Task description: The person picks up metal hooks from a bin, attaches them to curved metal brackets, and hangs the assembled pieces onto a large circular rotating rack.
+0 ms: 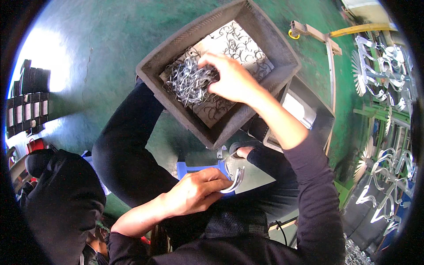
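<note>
In front of my lap, my left hand [196, 192] is closed round a few curved, shiny metal hooks [238, 181]; their bent ends stick out past its fingers. My right hand [229, 77] reaches into a grey plastic crate [176, 119]. Its thumb and bent fingers grip at the right side of a tangled heap of small silvery metal hooks [187, 81]. The fingertips are partly lost among the pieces. On the pale sheet at the crate's bottom lie many thin, dark curved pieces [236, 42], loosely scattered.
A second grey crate [324, 119] stands right of the first, with pale sheet in it. A blue stool-like frame [198, 168] is between my legs. Metal parts [384, 66] hang from a rack at right. Another person's dark-clothed leg [62, 198] is at left, near black stacked boxes [28, 106].
</note>
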{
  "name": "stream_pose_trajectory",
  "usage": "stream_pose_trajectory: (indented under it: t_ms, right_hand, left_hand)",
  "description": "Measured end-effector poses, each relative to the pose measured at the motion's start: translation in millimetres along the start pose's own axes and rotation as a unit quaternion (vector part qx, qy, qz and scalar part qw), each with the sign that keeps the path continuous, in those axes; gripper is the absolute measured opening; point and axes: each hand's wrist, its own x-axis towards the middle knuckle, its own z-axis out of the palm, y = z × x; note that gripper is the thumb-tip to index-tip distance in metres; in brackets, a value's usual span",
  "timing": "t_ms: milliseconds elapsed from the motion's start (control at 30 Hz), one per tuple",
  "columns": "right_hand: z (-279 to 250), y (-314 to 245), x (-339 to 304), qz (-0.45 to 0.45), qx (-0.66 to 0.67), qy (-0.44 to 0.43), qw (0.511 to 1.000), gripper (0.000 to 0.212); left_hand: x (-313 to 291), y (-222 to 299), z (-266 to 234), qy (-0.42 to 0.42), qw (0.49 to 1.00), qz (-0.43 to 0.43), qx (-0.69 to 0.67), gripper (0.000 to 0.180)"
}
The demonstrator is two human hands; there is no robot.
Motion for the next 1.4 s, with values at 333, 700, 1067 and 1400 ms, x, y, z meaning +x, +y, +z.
stream_pose_trajectory:
  t_ms: [333, 700, 1067, 1400]
  right_hand:
    - [-71.8, 45.9, -7.1, 0.068, 0.069, -0.001, 0.995, 0.045]
    - [-72.8, 108.4, -9.9, 0.073, 0.121, 0.108, 0.984, 0.043]
    - [-85.8, 83.0, 25.6, 0.1, 0.236, 0.144, 0.956, 0.039]
    - [-90.0, 64.7, 22.5, 0.112, 0.322, 0.165, 0.925, 0.038]
  left_hand:
    - [-1.2, -2.7, 6.2, -0.001, 1.0, 0.012, 0.015, 0.035]
    - [1.0, -2.2, 8.6, 0.004, 1.0, -0.014, -0.007, 0.033]
    - [-1.4, -6.1, 8.5, 0.004, 1.0, 0.01, 0.0, 0.036]
    - [-4.5, -2.2, 6.7, 0.008, 1.0, -0.01, -0.008, 0.035]
